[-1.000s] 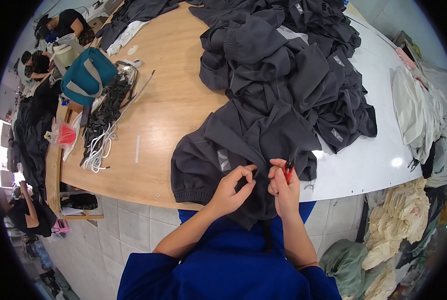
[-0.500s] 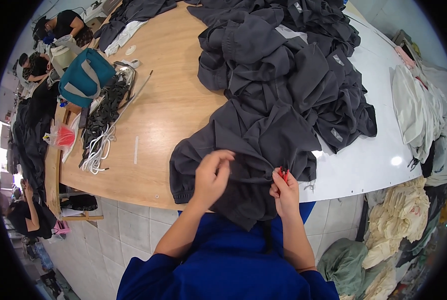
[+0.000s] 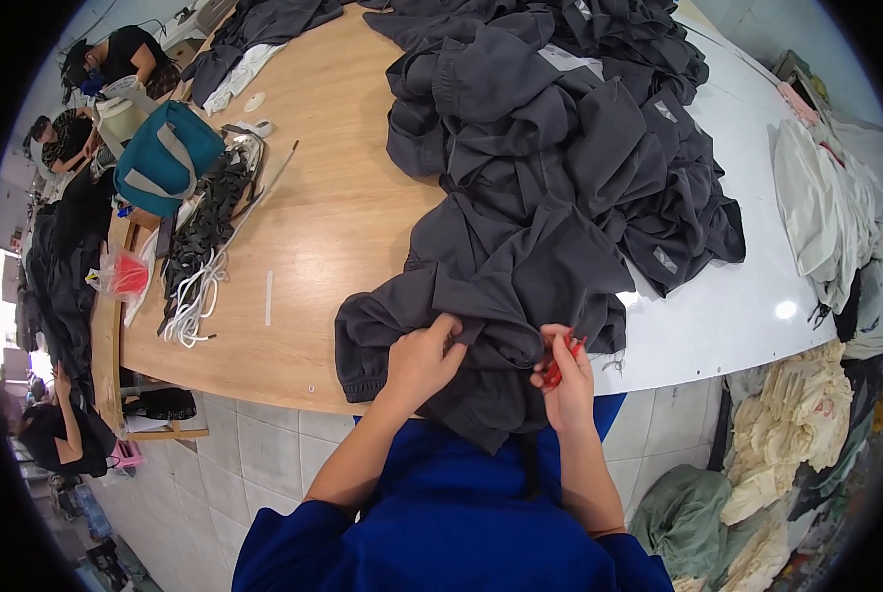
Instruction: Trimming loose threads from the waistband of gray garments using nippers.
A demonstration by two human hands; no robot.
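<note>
A dark grey garment (image 3: 491,390) lies bunched at the table's front edge, part of it hanging over toward me. My left hand (image 3: 420,363) is closed on a fold of its cloth, thumb and fingers pinching the fabric. In my right hand (image 3: 568,393) is a small red tool, which looks like thread snips (image 3: 553,375); the fingers wrap round it and hide part of it. That hand is beside the garment's right part. An elastic-gathered edge of the garment shows at its lower left.
More dark grey garments (image 3: 520,118) are heaped behind on the table (image 3: 333,227). At left are a teal bag (image 3: 155,163), white cords (image 3: 194,306) and dark straps. Cream cloth (image 3: 787,424) is piled at right. Other people work at far left.
My left hand has gone from hovering over the garment to pinching its fabric. The right hand has turned, and the red snips have shifted in its fingers.
</note>
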